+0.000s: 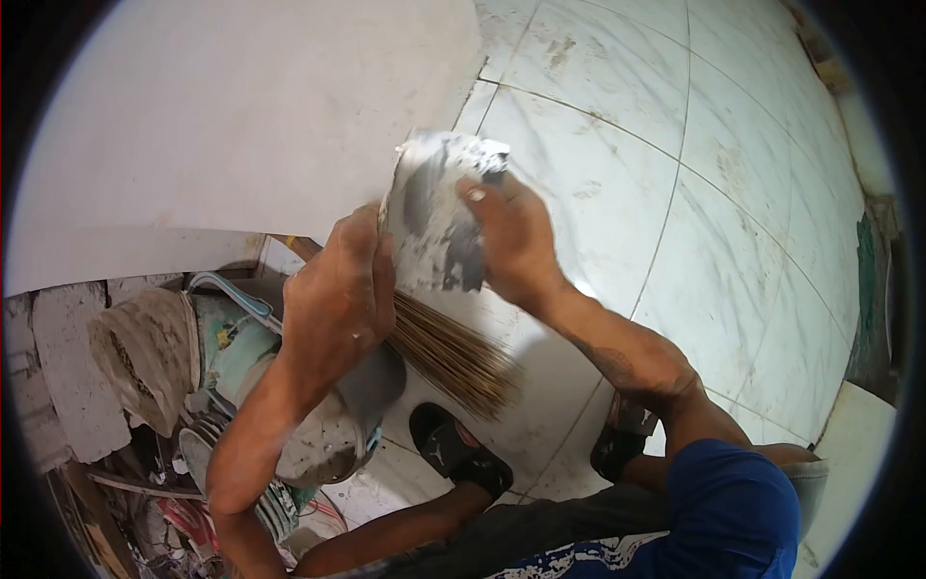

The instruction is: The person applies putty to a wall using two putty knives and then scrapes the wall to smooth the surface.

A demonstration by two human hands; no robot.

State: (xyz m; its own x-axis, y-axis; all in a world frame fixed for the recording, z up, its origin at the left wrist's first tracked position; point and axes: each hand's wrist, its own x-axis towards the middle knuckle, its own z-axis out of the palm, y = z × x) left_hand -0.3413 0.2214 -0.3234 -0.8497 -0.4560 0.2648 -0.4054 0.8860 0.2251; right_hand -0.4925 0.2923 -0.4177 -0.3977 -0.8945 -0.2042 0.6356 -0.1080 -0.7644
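A flat metal blade smeared with white putty is held up in front of me, between both hands. My left hand is closed on its left edge. On the right side, my right hand grips it, with fingers lying over the face. A lump of wet putty sits along the blade's top edge. Whether this is one blade or two pressed together is not clear. The white plastered wall rises just left of the blade.
A straw broom lies on the marble tiled floor beneath my hands. My feet wear black sandals. A metal bowl, a dusty sack, buckets and clutter crowd the lower left by grey blocks.
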